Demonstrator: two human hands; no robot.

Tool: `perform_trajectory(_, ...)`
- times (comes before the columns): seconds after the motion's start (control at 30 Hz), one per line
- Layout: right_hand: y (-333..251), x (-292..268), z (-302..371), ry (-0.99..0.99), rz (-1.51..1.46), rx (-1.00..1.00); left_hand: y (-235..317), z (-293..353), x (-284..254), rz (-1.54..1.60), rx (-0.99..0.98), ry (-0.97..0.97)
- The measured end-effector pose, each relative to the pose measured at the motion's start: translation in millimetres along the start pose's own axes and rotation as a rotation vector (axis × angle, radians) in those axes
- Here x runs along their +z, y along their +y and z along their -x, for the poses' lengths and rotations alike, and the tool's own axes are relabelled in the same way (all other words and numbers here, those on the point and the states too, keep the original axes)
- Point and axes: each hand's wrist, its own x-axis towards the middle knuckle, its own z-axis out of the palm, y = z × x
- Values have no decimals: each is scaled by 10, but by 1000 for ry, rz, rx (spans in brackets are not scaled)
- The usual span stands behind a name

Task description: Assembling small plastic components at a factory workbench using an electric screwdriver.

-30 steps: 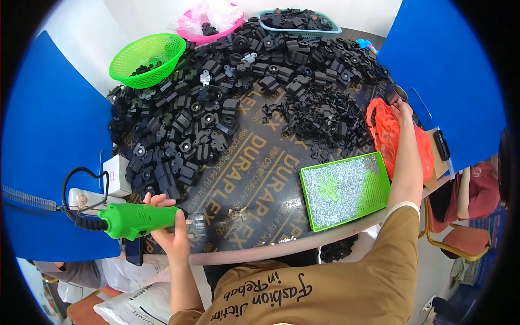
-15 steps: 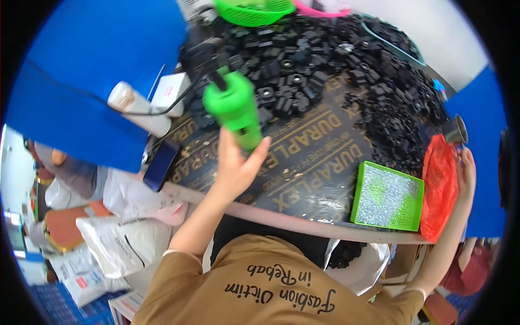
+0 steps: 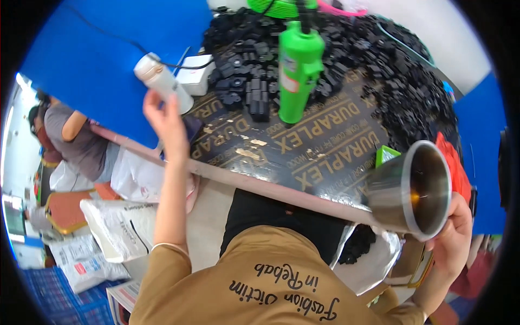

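Observation:
My right hand (image 3: 453, 238) grips a steel cup (image 3: 391, 187) by its rim, at the right front of the table. The cup is tilted, its mouth facing right, with a brownish shine inside. My left hand (image 3: 168, 124) is raised at the near side of a white bottle (image 3: 174, 93), fingers apart; whether they touch it I cannot tell. A green cylindrical tool (image 3: 295, 76) with a black upper part is upright above the middle of the table. Behind the cup, a green tray (image 3: 386, 154) is mostly hidden, beside a red plastic bag (image 3: 459, 173).
Heaps of small black parts (image 3: 357, 59) cover the back and right of the table (image 3: 271, 162). A white box (image 3: 196, 76) stands beside the bottle, with a cable above. Green (image 3: 279, 8) and pink (image 3: 341, 10) baskets are at the back. A person (image 3: 78, 135) sits at far left.
My left hand has let go of the green tool and moved left to the bottle. My right hand has lifted the steel cup from beside the red bag and brought it nearer.

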Motion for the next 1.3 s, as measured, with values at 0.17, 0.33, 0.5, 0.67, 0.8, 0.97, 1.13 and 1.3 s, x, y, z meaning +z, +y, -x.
perform_trajectory(0.17, -322, 435, 233, -245, -29, 53, -864, -560, -209, 94, -247, -80)
perform_trajectory(0.33, -371, 539, 294, -436, 185, -285, -939, -540, 102, -212, -148, 40)
perform_trajectory(0.5, -416, 607, 445, -413, 186, -339, -1042, -576, 193, -545, -265, 276)
perform_trajectory(0.67, -567, 602, 391, -649, 250, -469, -1038, -569, 215, -578, -286, 301)
perform_trajectory(0.8, -638, 616, 384, -687, 331, -584, -1139, -601, 144, -540, -170, 199)
perform_trajectory(0.97, -647, 698, 430, -597, 345, -660, -1044, -539, 132, -467, -134, 135)
perform_trajectory(1.13, -522, 729, 281, -573, 279, -853, -858, -453, -124, -144, -87, 138)
perform_trajectory(1.3, -626, 740, 450, -496, 313, -809, -498, -514, 32, 49, -109, -5)
